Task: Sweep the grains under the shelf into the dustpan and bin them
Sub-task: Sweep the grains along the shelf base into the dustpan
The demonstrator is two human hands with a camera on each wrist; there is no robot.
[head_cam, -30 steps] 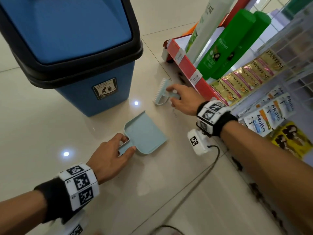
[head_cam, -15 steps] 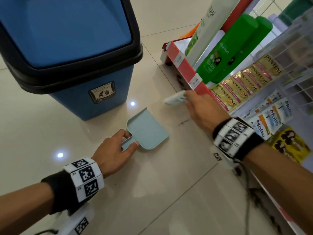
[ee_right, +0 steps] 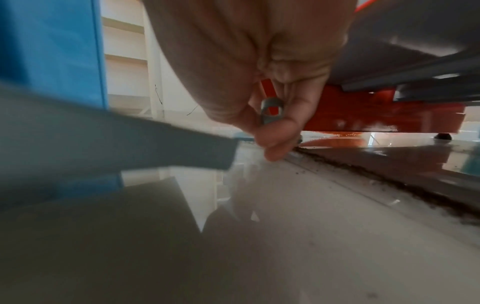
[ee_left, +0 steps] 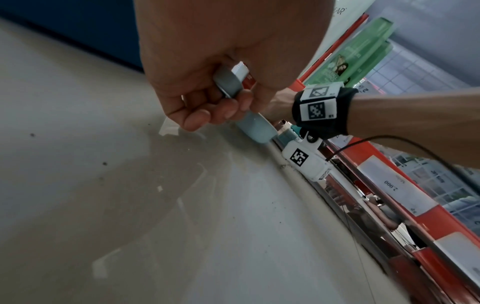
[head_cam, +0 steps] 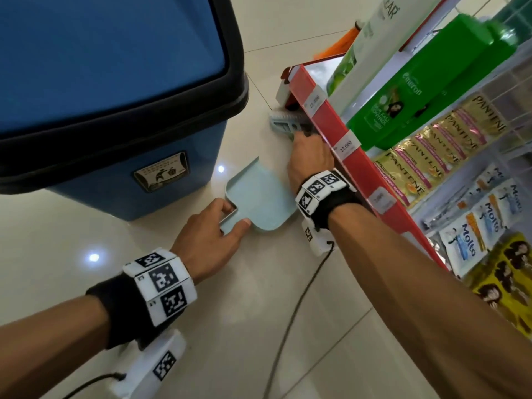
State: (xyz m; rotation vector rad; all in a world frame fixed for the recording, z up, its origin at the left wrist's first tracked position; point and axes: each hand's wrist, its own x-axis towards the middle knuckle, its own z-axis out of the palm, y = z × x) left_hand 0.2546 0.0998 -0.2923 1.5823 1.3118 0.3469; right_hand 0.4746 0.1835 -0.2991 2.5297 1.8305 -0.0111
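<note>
A pale blue dustpan point(head_cam: 260, 194) lies flat on the tile floor between the blue bin point(head_cam: 115, 90) and the red shelf edge point(head_cam: 339, 142). My left hand point(head_cam: 214, 226) grips its handle point(ee_left: 228, 82). My right hand point(head_cam: 309, 156) grips the handle point(ee_right: 271, 112) of a small pale blue brush point(head_cam: 288, 123), whose head reaches under the shelf's front corner. Dark grains point(ee_right: 389, 176) lie in a line along the floor under the shelf. The dustpan's edge point(ee_right: 182, 144) shows blurred to the left of the right hand.
The blue bin with a black rim stands close on the left, lid shut. Shampoo bottles point(head_cam: 417, 90) and sachets point(head_cam: 431, 156) fill the shelf on the right. A black cable point(head_cam: 290, 312) trails over the floor from my right wrist.
My right hand has carried the brush from the open floor up to the shelf and pushed its head under the front corner. The left hand and dustpan have slid closer to the shelf.
</note>
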